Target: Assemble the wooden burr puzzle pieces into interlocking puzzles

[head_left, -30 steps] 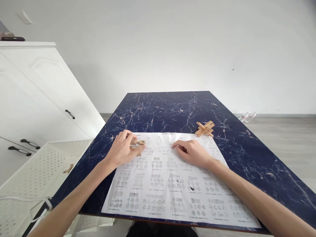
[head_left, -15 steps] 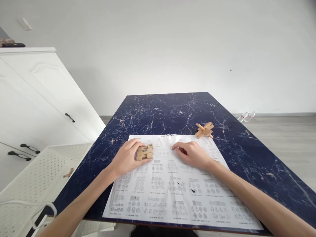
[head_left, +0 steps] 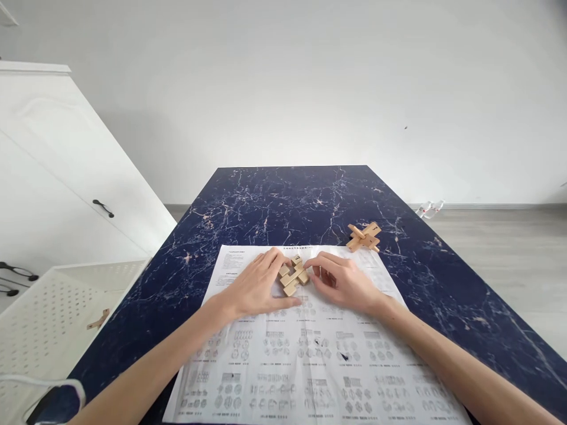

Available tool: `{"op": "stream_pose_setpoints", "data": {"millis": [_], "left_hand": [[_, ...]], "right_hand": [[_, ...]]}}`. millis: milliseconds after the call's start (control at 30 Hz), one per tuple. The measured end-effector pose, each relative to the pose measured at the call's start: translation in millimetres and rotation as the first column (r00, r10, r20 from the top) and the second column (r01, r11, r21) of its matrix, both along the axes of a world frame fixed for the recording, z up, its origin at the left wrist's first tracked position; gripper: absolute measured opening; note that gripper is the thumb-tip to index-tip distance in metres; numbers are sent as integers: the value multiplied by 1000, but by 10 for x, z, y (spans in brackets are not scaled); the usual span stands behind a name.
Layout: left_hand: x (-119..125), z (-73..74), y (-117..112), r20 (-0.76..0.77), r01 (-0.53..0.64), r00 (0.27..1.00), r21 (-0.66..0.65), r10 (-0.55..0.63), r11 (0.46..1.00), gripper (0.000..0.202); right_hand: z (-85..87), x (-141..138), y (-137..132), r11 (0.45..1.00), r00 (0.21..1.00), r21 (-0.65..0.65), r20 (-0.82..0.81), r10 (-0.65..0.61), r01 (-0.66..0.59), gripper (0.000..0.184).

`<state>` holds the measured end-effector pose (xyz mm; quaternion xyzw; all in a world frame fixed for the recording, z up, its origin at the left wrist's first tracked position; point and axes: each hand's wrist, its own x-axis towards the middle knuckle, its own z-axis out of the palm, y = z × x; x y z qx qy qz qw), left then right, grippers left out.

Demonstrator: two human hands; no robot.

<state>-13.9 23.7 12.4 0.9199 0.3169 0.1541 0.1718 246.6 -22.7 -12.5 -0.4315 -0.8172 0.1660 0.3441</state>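
Several notched wooden puzzle pieces [head_left: 294, 277], one marked with a 3, lie grouped between my hands on a printed instruction sheet [head_left: 274, 354]. My left hand [head_left: 259, 283] curves around their left side. Its fingertips are at the upper left pieces, and its thumb is stretched out below them, apart from the wood. On the other side, my right hand [head_left: 343, 280] has its fingers curled and slightly apart. Its index fingertip reaches the right edge of the pieces; whether it presses on them I cannot tell.
An assembled wooden cross puzzle [head_left: 364, 237] stands at the sheet's upper right corner. The sheet lies on a dark blue marbled table [head_left: 292, 200]. At the left are a white perforated basket [head_left: 39, 307] with a wooden piece [head_left: 99, 319] and a white cabinet [head_left: 66, 159].
My left hand and the wooden pieces have moved right, close to my right hand. The pieces are turned and more spread, and my left thumb has come away from them. The view has shifted slightly.
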Motion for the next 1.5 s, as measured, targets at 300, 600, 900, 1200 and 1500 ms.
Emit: {"op": "stream_pose_setpoints", "data": {"millis": [300,600,900,1200,1500], "left_hand": [[-342,56,176,15,72,997,-36,-72,997,31],[-353,8,227,84,-185,977,-123,196,975,29],[-113,61,-22,365,-33,850,-684,381,729,45],[-52,94,-100,345,-15,846,-746,406,666,44],[31,105,-248,324,-66,892,-594,314,802,43]], "right_hand": [[13,-7,-3,997,985,-60,162,64,-55,18],[102,70,20,915,973,-390,-233,5,-98,18],[167,-16,18,803,761,-517,-636,-128,-296,35],[145,-44,17,682,665,-523,-743,-72,-511,31],[167,-122,-49,764,758,-477,-652,24,-434,23]]}}
